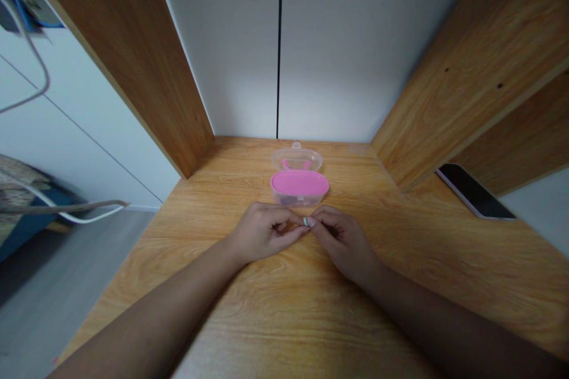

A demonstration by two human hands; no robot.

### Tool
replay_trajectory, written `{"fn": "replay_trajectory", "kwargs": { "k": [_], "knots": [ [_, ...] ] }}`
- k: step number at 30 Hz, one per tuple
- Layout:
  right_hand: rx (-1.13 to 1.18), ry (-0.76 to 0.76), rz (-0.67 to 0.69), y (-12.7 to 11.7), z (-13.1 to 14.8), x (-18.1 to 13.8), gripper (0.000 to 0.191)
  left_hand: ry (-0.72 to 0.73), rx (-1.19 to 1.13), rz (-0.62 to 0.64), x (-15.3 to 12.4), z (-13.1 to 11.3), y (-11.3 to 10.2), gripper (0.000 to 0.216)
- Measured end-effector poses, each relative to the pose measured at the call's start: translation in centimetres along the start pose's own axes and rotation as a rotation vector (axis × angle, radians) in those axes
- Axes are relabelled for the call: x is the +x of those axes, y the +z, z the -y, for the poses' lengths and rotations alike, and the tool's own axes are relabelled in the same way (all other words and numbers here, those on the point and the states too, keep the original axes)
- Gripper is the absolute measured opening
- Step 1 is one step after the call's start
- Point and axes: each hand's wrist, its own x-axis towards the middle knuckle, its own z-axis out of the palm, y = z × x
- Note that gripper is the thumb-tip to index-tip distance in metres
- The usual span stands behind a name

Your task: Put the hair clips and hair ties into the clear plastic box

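My left hand [265, 233] and my right hand [343, 239] meet above the wooden table, thumb and forefinger of each pinched together. Between their fingertips is a small pale green piece [306, 222], too small to name. The fingers of both hands are closed on it and partly cover it. Just beyond my hands stands an oval clear plastic box [293, 198] with a pink inner cover [299, 182] on top. Its clear lid [296, 158] is flipped open toward the back, with a pink strip showing on it.
A dark-screened phone [478, 192] lies at the right, beside a wooden panel [471, 77]. Another wooden panel [128, 53] rises at the left. White panels [329, 53] close off the back. White cables [40, 65] hang at the far left.
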Motion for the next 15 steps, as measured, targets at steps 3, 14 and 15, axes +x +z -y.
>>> {"fn": "replay_trajectory", "kwargs": {
  "k": [3, 14, 15],
  "knots": [
    [0.004, 0.018, 0.002, 0.02, -0.04, 0.08, 0.031, -0.004, -0.021, -0.003, -0.1, 0.12, 0.1, 0.013],
    [0.164, -0.138, -0.079, 0.51, -0.7, 0.12, 0.012, -0.017, -0.07, 0.0, -0.09, 0.19, 0.04, 0.01],
    [0.142, -0.155, -0.075, 0.45, -0.56, 0.14, 0.01, -0.024, -0.071, 0.003, -0.1, 0.19, 0.03, 0.01]
  ]
}}
